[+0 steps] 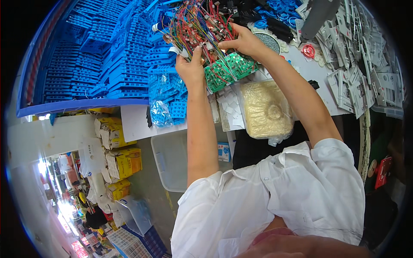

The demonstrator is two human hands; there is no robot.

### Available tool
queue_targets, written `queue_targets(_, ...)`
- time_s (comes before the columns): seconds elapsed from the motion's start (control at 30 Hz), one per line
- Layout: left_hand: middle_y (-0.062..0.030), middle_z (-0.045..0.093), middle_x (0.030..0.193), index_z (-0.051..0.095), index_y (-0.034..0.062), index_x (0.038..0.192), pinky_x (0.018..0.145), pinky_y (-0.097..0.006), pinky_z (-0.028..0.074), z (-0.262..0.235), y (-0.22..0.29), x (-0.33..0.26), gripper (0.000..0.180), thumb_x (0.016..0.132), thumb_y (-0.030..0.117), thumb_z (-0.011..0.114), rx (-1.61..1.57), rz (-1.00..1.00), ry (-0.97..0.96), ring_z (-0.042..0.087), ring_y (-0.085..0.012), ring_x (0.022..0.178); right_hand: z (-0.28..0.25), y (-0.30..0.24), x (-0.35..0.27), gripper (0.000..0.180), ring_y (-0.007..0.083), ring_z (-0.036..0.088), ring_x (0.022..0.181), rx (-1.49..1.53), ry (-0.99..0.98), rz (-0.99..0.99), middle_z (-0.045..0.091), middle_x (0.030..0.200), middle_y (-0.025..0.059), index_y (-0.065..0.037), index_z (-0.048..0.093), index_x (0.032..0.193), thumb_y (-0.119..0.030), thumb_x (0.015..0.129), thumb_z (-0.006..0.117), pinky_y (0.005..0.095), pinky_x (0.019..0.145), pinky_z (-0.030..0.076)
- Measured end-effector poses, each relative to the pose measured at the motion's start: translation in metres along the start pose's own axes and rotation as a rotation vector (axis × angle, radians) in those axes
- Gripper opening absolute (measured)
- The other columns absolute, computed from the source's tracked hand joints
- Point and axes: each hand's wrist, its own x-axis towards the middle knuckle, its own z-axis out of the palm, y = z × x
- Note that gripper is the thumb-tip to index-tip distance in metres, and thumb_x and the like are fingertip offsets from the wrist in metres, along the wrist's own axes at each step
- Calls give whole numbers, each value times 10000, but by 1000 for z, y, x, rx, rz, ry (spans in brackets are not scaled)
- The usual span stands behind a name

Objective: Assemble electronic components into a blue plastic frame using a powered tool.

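Note:
A thick tangle of red, yellow, green and blue wires (193, 26) with small connectors lies between my hands at the top middle. Green circuit boards (223, 73) hang at its lower end. My left hand (190, 69) is closed on the left side of the wire bundle, thumb on top, beside a white tab (178, 51). From the right, my right hand (246, 42) grips the same bundle, its thumb lying across the wires and its other fingers partly hidden behind them.
A blue crate (86, 104) of stacked blue plastic pieces (124, 64) stands left. Bagged blue parts (165, 99) sit beside it. A wrapped cream-coloured pack (266, 109) lies at the table edge. White and grey plastic pieces (352, 86) and a red ring (308, 50) are at right.

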Motion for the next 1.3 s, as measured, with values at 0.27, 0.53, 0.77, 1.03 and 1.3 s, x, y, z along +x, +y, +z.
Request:
queue_targets(0.27,-49,696,962,634,0,1129,671,-261,519,-8,7,3,287,875,79,743,-24,-60,-98,641,-122,769,-3,-2,-6,566,123,654,956,122,-41,72,695,1108,48,-33,562,1306,-127,810,818,294,872,526)
queue_targets(0.53,-150,665,1141,493,-26,1287,807,-370,603,-9,7,28,399,921,15,648,-280,-65,-176,695,-234,941,-8,-2,3,521,134,661,946,139,-78,104,703,1086,60,-16,585,1270,-134,815,809,300,874,530)
queue_targets(0.77,-111,690,1063,574,-50,1206,716,-303,557,6,2,10,331,902,24,683,140,42,-80,657,-135,868,0,2,7,422,137,668,892,-135,-43,108,718,1019,64,-2,621,1206,-106,831,783,282,820,523)
queue_targets(1.03,-139,647,1203,530,-48,1266,802,-330,551,-24,-1,35,362,932,28,645,-231,-285,-176,676,-204,950,-11,0,2,305,138,660,840,67,-25,186,728,918,59,-23,698,1054,-146,797,808,294,805,506)
queue_targets(1.3,-201,682,1105,547,-120,1208,769,-342,543,-27,15,-17,797,710,419,860,931,-62,-101,680,-249,888,-17,28,20,337,146,663,843,101,4,252,731,941,55,-54,707,1070,-177,781,827,306,812,515)
